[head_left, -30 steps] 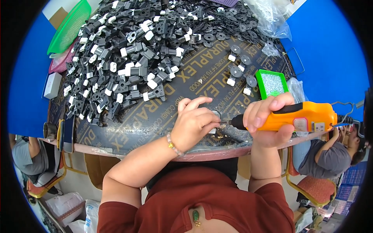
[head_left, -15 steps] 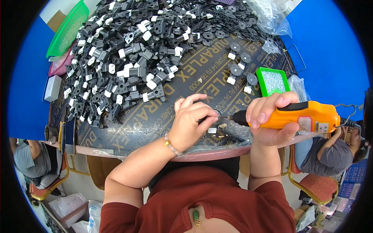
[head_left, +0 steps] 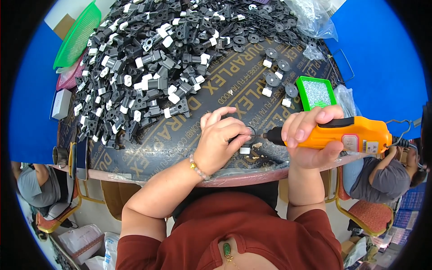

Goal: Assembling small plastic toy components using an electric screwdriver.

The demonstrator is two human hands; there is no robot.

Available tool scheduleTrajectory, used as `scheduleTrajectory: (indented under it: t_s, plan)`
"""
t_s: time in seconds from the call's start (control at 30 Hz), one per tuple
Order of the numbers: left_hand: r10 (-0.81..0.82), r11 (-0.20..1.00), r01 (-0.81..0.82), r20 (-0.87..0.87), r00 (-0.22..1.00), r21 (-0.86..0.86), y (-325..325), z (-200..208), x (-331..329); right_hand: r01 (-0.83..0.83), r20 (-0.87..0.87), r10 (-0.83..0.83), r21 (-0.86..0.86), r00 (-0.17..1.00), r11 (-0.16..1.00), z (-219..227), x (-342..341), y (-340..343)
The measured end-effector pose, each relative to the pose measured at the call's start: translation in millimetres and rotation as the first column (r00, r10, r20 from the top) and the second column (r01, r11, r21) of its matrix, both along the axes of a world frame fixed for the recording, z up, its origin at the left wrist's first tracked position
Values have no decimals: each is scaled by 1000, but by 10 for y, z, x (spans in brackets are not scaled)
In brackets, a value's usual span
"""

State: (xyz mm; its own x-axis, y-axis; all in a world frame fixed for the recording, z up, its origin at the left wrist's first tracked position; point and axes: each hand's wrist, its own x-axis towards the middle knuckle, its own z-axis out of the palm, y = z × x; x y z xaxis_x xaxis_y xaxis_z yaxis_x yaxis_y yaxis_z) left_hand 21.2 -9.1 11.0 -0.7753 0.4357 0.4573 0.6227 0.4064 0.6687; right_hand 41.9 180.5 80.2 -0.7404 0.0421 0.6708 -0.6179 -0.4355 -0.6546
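Observation:
In my right hand is an orange electric screwdriver, held level with its bit toward the left. The bit's tip meets a small black disc part with a white end. My left hand pinches that part between thumb and forefinger near the table's front edge; the fingers hide much of it. To the right, a green tray of small silvery screws stands just beyond my right hand. Several black discs with white ends lie left of the tray.
A big heap of black parts with white ends covers the table's left and far side. Loose black discs are piled at the back. A green basket, a white box and a clear plastic bag line the rim. Other people sit at both sides.
The screwdriver and my right hand have shifted slightly left, the bit closer against the disc part. My left hand keeps its pinch almost in place.

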Motion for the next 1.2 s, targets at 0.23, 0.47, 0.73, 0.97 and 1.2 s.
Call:
scheduleTrajectory:
  t_s: [0.23, 0.47, 0.73, 0.97, 1.2]
  plan:
    - [-44, 996, 48, 54, 998, -76, -21, -16, 9, 27, 20, -27, -4, 999, 1000, 6, 25, -11]
    - [18, 1000, -17, 69, 997, -13, -36, -60, -30, -25, 108, 23, 12, 994, 1000, -50, 29, -13]
    - [-158, 982, 169, 124, 980, -83, -37, -59, -15, -69, 153, 71, -20, 986, 997, -164, 13, -82]
    - [-196, 979, 201, 127, 972, -28, -10, -115, -36, -80, 181, 63, 87, 981, 993, -167, 0, -142]
    - [-178, 984, 175, 168, 970, 33, 22, -75, -9, -15, 225, -52, 288, 973, 958, -167, 12, -163]
